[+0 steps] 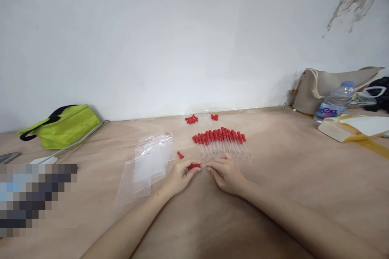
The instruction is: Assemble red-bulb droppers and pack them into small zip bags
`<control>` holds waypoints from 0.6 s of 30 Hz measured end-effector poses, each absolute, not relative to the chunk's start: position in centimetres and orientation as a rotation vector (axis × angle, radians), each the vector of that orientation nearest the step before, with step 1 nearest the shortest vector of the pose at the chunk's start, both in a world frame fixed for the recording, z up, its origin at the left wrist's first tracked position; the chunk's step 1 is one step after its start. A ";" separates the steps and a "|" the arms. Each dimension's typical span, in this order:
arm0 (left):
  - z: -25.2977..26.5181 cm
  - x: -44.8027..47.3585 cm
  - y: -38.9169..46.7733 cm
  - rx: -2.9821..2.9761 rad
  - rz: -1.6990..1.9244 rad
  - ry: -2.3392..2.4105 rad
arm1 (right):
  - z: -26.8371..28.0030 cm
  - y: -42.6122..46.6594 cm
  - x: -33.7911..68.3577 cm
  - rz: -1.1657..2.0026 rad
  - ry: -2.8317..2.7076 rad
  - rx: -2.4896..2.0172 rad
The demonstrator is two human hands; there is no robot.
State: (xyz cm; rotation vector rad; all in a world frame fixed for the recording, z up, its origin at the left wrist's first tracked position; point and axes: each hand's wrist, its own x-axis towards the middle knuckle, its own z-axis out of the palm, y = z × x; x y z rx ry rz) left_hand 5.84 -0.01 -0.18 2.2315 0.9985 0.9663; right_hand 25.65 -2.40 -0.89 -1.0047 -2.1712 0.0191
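Between the fingers of my left hand [180, 175] is a red rubber bulb [194, 166], lying sideways. My right hand [225, 173] pinches a thin clear dropper tube [203, 166] that points at the bulb's right end; whether it sits inside the bulb is too small to tell. One loose red bulb [180, 155] lies just beyond my left hand. Past my right hand a fanned row of droppers [223, 141] rests on the table, red bulbs away from me and clear tubes towards me.
Clear zip bags [146, 166] overlap left of my hands. More red bulbs [192, 119] lie near the wall on clear plastic. A yellow-green pouch [69, 127] stands at left; a water bottle [334, 103], beige bag [310, 93] and open envelope [349, 127] are at right.
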 end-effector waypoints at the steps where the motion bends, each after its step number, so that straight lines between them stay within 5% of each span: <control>1: -0.2 5.7 0.4 2.129 1.018 1.012 | -0.7 -2.4 25.6 0.031 -2.145 -1.024; 13: 0.1 6.7 0.2 1.194 1.088 0.834 | -1.0 -2.9 25.0 0.055 -2.097 -1.095; 18: 1.5 6.8 1.1 1.237 1.016 1.027 | -1.2 -3.0 25.0 0.120 -2.120 -1.028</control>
